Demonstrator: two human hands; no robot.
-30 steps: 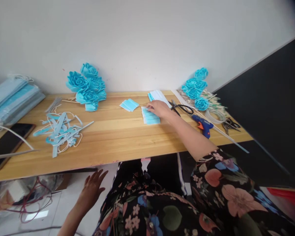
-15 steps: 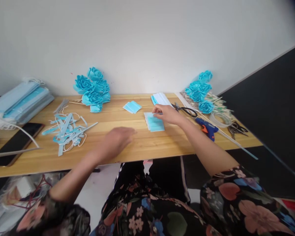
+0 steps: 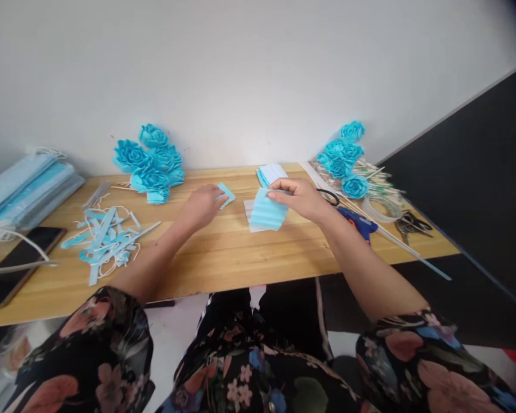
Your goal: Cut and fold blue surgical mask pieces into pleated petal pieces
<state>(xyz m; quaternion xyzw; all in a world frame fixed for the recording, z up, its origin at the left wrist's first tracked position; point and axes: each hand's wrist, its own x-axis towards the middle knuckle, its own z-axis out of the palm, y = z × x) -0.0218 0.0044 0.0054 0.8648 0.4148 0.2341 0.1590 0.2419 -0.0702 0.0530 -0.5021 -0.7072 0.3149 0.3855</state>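
My right hand pinches a pleated light-blue piece of face-mask fabric between thumb and fingers, tilted up from the table. A whitish piece shows behind its left edge. To the left, my left hand is closed on small blue mask-fabric squares, which its fingers partly cover. Just behind my right hand lies a stack of cut white and blue mask pieces. Black-handled scissors are mostly hidden by that hand.
Blue fabric roses stand at the left and right. Mask strips and ear loops lie at left, near a phone and a mask stack. A blue glue gun, clear tape and pliers sit at right.
My left hand has moved forward onto the small blue squares and closed on them. My right hand has lifted a blue piece from the pile beneath it. The view has shifted slightly.
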